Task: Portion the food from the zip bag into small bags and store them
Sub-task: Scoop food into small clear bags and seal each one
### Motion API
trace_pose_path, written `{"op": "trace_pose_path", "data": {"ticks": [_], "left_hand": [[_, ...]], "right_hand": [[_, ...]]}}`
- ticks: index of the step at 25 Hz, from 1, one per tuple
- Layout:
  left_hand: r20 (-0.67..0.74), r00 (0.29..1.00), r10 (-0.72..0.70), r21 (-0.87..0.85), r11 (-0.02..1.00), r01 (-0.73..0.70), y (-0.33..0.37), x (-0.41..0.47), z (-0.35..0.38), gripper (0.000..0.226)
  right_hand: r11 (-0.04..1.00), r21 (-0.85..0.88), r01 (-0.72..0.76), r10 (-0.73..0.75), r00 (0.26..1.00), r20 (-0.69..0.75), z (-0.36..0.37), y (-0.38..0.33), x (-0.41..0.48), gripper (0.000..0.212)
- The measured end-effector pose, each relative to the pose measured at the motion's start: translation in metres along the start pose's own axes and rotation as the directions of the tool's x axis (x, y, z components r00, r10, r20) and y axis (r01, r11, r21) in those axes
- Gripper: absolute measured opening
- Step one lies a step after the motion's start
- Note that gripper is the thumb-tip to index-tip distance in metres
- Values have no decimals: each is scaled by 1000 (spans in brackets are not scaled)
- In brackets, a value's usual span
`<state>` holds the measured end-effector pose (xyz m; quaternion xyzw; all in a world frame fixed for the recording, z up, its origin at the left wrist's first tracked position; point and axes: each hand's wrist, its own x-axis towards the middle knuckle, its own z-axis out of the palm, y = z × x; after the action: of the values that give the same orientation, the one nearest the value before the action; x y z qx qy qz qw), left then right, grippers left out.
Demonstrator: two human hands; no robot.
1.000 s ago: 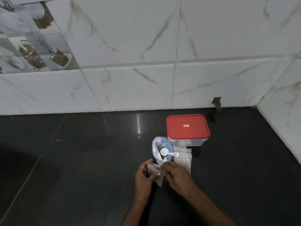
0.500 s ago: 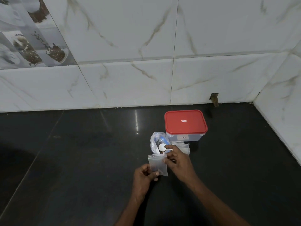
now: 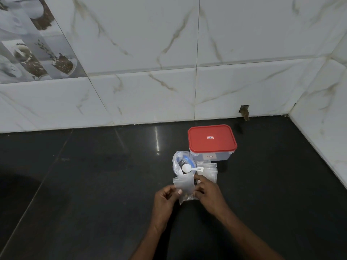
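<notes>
The small bag point(image 3: 184, 185) was held upright just above the dark worktop point(image 3: 90, 184), between the two hands. The left hand point(image 3: 165, 202) pinched its left edge with thumb and curled fingers, and the right hand point(image 3: 210, 197) gripped its right edge, fingers bent round the plastic. The bag was clear, with a small brownish patch low inside it (too small to tell what it was).

Just behind the hands stood the zip bag point(image 3: 179, 160), its mouth gaping open and something blue showing through the clear plastic. A white scoop point(image 3: 187, 168) lay across its opening, bowl over the bag and handle pointing right, over a stack of small bags point(image 3: 209, 171) that lay flat on the worktop just beside the zip bag.

Behind that stack sat a clear container point(image 3: 216, 156) closed with a red lid point(image 3: 212, 140), near the white marbled wall point(image 3: 150, 100) at the back of the worktop.
</notes>
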<state>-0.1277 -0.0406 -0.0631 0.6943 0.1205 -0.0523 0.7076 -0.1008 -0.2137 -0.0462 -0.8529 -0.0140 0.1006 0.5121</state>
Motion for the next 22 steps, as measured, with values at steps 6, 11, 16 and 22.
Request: {"op": "trace_pose_path", "data": {"ticks": [6,11,16,22], "left_hand": [[-53,998,-27,7,1000,27,4,0,5,12],[-63,998,9,-23,1000,-11,9,5,6,11],[-97,993,-61,-106,993,51,10,5,8,9],[-76,992,-103,-83,992,97,11,10,12,8]], "right_hand": [[960,272,-68,93,993,-78,-1,-7,4,14],[936,332,-114,113,993,21,-1,-10,7,7],[923,351,-158,196,977,-77,4,-11,10,7],[852,491,-182,198,980,20,2,-14,10,9]]}}
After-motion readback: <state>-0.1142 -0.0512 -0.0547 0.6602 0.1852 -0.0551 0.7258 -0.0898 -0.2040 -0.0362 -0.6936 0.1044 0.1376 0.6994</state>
